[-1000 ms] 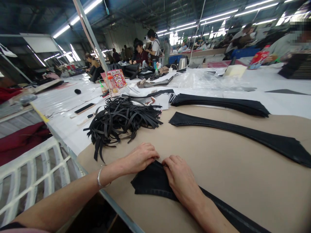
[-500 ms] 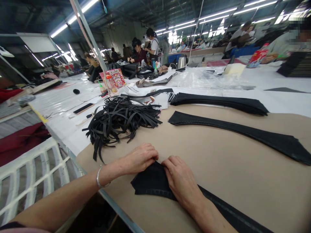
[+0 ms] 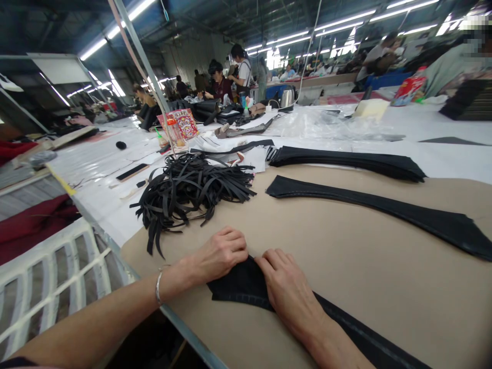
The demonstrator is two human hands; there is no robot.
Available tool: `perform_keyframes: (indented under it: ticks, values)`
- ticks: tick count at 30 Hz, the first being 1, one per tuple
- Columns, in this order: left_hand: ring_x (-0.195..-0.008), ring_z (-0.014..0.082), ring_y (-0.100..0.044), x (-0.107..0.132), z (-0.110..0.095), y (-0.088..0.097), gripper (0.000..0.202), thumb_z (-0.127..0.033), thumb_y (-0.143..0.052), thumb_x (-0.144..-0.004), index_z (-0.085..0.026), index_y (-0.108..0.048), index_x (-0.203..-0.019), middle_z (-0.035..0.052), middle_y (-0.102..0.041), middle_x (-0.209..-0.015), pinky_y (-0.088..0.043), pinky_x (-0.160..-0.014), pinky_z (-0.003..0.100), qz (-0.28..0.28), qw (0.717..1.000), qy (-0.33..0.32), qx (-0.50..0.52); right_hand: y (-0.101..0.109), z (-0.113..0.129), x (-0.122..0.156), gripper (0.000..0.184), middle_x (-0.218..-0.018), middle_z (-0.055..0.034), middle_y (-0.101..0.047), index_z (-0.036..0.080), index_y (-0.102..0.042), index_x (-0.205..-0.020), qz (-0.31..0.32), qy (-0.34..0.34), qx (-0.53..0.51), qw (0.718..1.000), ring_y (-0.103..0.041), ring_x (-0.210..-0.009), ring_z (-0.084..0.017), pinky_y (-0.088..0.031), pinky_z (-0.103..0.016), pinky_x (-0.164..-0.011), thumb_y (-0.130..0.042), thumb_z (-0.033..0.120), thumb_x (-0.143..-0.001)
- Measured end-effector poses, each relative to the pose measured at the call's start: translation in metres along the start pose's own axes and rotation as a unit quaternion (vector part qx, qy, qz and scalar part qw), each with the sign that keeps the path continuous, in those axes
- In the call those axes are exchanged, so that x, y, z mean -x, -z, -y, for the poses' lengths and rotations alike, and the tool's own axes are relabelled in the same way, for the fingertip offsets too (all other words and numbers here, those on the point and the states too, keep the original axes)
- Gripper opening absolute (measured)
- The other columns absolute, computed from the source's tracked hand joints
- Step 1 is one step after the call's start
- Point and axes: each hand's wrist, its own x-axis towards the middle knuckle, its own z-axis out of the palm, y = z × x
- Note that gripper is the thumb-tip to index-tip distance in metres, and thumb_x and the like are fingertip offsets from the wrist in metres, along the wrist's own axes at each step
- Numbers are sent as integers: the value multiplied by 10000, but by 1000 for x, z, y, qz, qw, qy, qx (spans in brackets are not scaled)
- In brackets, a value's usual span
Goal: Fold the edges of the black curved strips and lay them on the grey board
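A long black curved piece of material (image 3: 238,284) lies on the brown paper sheet (image 3: 346,256) near the table's front edge. My left hand (image 3: 219,253) rests on its wide end with fingers curled and pinching the far edge. My right hand (image 3: 286,289) lies on the same piece just to the right, fingers bent and pressing the edge where it meets the left hand. A bracelet sits on my left wrist.
A tangle of black strips (image 3: 188,192) lies beyond my left hand. Two more long black pieces (image 3: 365,205) and a stack (image 3: 346,163) lie further back. A white slatted crate (image 3: 49,277) stands left. Other people work at far tables.
Both hands stay on the wide end of the black piece; they have shifted slightly toward me along its edge.
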Motion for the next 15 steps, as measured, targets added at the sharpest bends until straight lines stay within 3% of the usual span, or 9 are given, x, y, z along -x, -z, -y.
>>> perform_keyframes:
  ticks: [5, 10, 15]
  values:
    - [-939, 199, -556, 9, -5, -7, 196, -141, -428, -973, -126, -621, -1009, 57, -653, -872, -430, -836, 337, -19, 999, -23, -43, -2, 2, 1, 210, -897, -56, -557, 141, -630, -961, -6, 31, 55, 998, -479, -833, -231, -388, -356, -727, -596, -16, -827]
    - [-1033, 204, -550, 31, 2, -6, 239, -161, -420, -981, -153, -594, -1146, 76, -663, -1055, -449, -914, 362, -1, 1000, 26, -7, 0, 3, 1, 217, -910, -62, -559, 137, -625, -990, -10, 43, 88, 995, -477, -829, -232, -381, -362, -704, -605, -3, -824]
    - [-1040, 212, -537, 28, -12, -6, 312, -76, -362, -953, -175, -638, -1059, 85, -632, -1065, -483, -918, 400, -134, 976, 168, 30, 4, 5, 0, 202, -915, -66, -559, 134, -622, -984, -3, 55, 106, 993, -480, -828, -235, -389, -374, -701, -600, 8, -827]
